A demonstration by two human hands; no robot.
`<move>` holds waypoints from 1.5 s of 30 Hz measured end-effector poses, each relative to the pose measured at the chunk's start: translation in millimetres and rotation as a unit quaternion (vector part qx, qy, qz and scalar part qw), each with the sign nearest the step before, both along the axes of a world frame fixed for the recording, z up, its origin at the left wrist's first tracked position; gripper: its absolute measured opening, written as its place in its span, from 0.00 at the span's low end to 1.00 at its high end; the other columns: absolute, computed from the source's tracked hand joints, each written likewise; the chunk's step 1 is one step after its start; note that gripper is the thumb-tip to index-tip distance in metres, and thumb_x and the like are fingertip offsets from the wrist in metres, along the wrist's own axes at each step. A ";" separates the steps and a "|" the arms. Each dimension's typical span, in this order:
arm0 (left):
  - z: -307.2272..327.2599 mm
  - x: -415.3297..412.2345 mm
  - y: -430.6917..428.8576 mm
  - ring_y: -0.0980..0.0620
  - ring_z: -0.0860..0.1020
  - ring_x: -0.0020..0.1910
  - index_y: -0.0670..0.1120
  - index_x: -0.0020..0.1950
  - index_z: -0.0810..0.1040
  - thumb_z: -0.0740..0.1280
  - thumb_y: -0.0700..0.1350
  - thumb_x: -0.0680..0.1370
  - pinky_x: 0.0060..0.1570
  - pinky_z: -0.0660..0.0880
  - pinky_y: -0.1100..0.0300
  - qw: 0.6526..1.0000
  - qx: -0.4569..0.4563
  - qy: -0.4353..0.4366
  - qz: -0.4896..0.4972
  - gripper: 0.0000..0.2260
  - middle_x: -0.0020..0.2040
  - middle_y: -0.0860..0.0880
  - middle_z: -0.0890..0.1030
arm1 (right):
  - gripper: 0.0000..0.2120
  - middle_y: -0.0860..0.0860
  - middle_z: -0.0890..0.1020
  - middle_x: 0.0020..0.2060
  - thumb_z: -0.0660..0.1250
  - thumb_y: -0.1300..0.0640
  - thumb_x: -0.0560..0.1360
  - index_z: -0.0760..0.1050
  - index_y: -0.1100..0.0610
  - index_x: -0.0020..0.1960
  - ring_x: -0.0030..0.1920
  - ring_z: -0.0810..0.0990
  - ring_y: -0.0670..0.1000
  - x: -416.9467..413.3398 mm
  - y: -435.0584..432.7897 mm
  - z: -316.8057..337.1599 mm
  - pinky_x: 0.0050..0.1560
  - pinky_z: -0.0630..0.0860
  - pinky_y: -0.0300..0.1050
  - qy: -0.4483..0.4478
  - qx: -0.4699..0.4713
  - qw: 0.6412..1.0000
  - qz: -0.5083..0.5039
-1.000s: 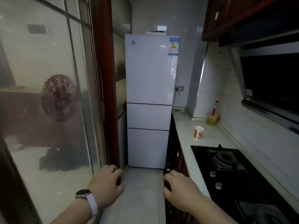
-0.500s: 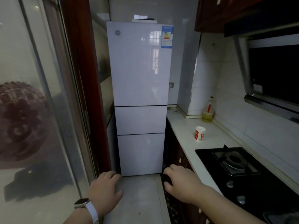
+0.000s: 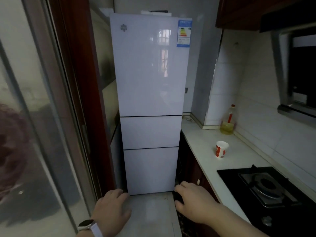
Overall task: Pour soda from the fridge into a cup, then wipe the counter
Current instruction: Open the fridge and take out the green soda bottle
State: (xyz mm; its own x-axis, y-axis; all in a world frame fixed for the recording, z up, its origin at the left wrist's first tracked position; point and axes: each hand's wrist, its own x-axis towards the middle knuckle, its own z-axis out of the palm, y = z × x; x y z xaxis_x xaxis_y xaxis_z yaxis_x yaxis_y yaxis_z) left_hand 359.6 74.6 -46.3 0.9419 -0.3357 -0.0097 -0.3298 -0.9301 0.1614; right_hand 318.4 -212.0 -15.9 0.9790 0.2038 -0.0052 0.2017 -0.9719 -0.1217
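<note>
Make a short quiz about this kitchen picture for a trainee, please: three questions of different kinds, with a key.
1. True or false: all three doors of the fridge are closed.
2. Where does the cup stand? A) on the counter, between the oil bottle and the stove; B) on top of the fridge; C) on the floor.
3. Short answer: what do the left hand and the right hand hold?

Key: 1 true; 2 A; 3 nothing, both are empty.
</note>
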 end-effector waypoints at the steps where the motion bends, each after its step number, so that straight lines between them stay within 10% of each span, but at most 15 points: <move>1: -1.1 11.0 -3.6 0.54 0.61 0.74 0.61 0.74 0.64 0.59 0.63 0.76 0.69 0.64 0.56 1.000 0.004 0.002 0.003 0.26 0.75 0.57 0.64 | 0.18 0.48 0.74 0.52 0.56 0.44 0.77 0.71 0.51 0.62 0.52 0.73 0.51 12.2 -4.5 -4.6 0.48 0.72 0.49 0.006 0.005 1.000 0.001; 33: 30.8 374.5 -104.0 0.56 0.68 0.70 0.62 0.69 0.69 0.60 0.61 0.76 0.65 0.67 0.57 0.992 0.001 0.002 0.128 0.22 0.71 0.59 0.68 | 0.22 0.49 0.71 0.63 0.61 0.41 0.75 0.70 0.50 0.66 0.61 0.73 0.52 434.6 -106.0 -9.0 0.56 0.71 0.45 0.069 0.057 0.992 0.090; 45: 46.6 571.8 -68.4 0.49 0.73 0.66 0.49 0.71 0.72 0.70 0.50 0.76 0.65 0.69 0.58 0.959 -0.220 -0.084 0.155 0.23 0.68 0.50 0.74 | 0.20 0.49 0.71 0.63 0.60 0.44 0.78 0.70 0.51 0.67 0.60 0.72 0.50 597.4 -47.8 42.6 0.55 0.71 0.43 -0.018 0.040 0.995 0.095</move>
State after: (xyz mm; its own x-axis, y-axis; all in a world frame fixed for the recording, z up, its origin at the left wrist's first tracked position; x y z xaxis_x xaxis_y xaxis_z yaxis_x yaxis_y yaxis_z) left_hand 931.5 6.2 0.3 0.9728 0.0248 0.2303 -0.1041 -0.8414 0.5303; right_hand 915.9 -259.7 26.7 0.9224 0.3827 0.0528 0.3856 -0.9038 -0.1856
